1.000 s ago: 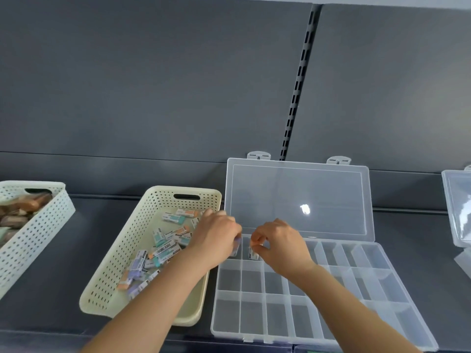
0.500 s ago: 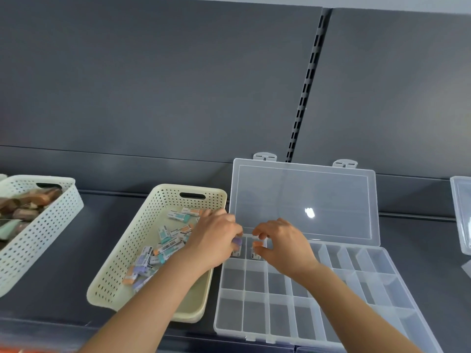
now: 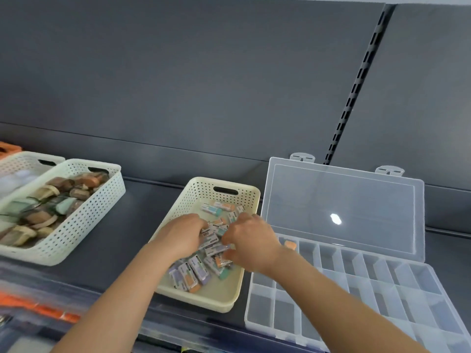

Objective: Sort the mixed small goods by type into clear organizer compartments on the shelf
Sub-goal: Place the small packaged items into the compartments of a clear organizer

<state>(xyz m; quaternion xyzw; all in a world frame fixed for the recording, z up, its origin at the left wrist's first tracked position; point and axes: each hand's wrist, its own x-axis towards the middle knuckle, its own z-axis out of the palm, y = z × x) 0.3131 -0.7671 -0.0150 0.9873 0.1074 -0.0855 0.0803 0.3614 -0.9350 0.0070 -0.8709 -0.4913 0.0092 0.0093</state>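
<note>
A cream perforated basket (image 3: 196, 200) on the dark shelf holds several small wrapped erasers (image 3: 193, 272) in purple, orange and teal. Both my hands are inside it. My left hand (image 3: 182, 236) has its fingers curled down into the pile, with the fingertips and thumb hidden, so its grip is unclear. My right hand (image 3: 251, 240) pinches an eraser (image 3: 216, 249) between thumb and fingers. To the right lies the clear organizer (image 3: 356, 289) with its lid (image 3: 344, 207) propped open. One orange eraser (image 3: 290, 245) sits in a back-left compartment.
A white perforated basket (image 3: 84, 225) of brown and green packets stands at the left, with another white basket (image 3: 25, 161) behind it. The grey back panel and a slotted upright (image 3: 356, 85) rise behind. The shelf's front edge runs under my forearms.
Both hands have left the organizer's back-left compartments and moved left into the cream basket. An orange eraser now shows in a compartment. The view has swung left.
</note>
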